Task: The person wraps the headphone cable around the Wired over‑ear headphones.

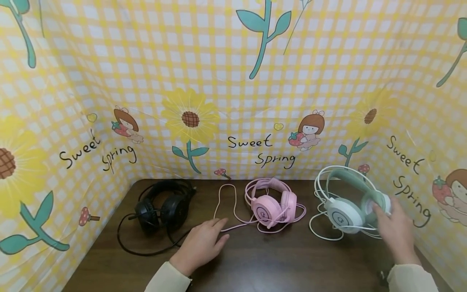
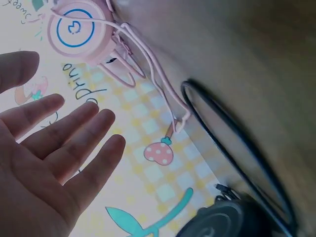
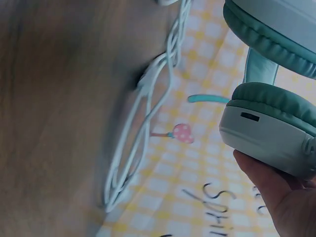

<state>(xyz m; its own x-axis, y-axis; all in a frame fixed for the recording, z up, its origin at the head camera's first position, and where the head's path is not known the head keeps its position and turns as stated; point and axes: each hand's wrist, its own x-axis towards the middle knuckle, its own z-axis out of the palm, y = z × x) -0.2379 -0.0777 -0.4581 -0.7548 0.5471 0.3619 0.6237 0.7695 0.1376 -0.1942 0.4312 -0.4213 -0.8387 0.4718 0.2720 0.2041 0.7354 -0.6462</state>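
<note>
- One black headset lies on the brown table, left of the left hand and beyond it, its black cable looping back towards that hand.
- The left hand is spread, fingers straight and apart; a pink cable passes its fingertips, though I cannot tell whether they touch.
- A pink headset sits on the table between both hands, beyond the left one's fingertips and to their right.
- A white-and-green headset is held up off the table, mostly left of the right hand, its white cable below.
- That hand grips the right-hand ear cup.
</note>
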